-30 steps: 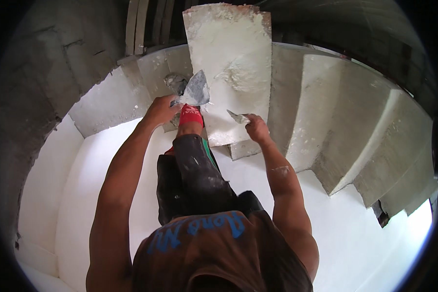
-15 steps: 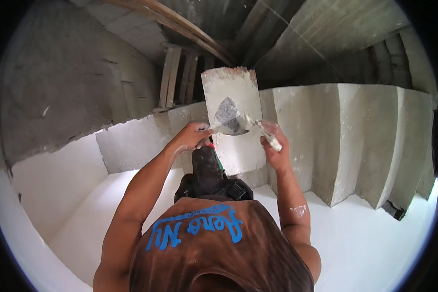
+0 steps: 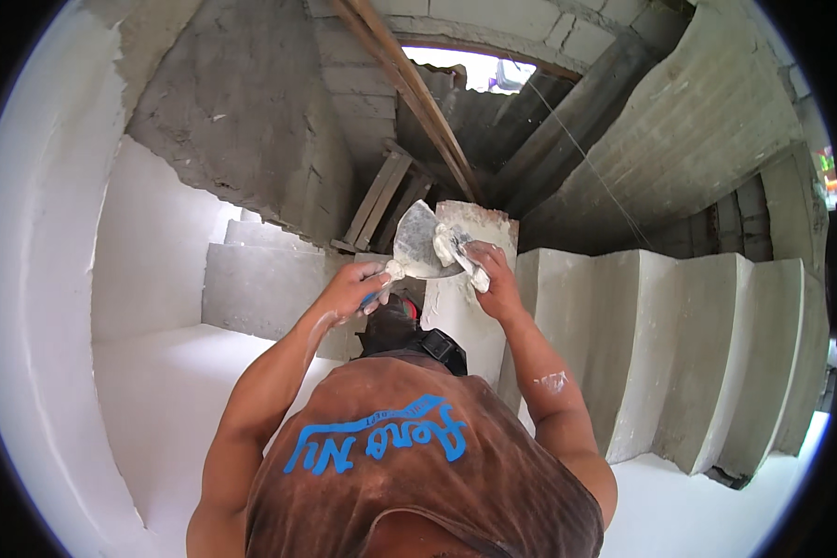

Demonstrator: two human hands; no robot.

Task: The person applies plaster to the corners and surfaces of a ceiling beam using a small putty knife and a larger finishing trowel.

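Observation:
With my left hand I grip the handle of a broad triangular trowel, whose blade is held level near chest height. My right hand is closed on a narrower putty knife, coated in white paste and laid across the trowel's right side. A clump of white paste sits where the two tools meet. Behind and below them is a pale board smeared with the same paste. My dark-clad leg shows under the trowel, with a bit of red beside it.
Curved concrete steps run off to the right, with more steps at the left. Beside me is a white plastered wall. Wooden planks lean among rough concrete slabs at the back, below a bright opening.
The view has shifted, so steps and board sit lower and more surroundings show. The tools, held apart over the board a second ago, are now together, with the right hand further left.

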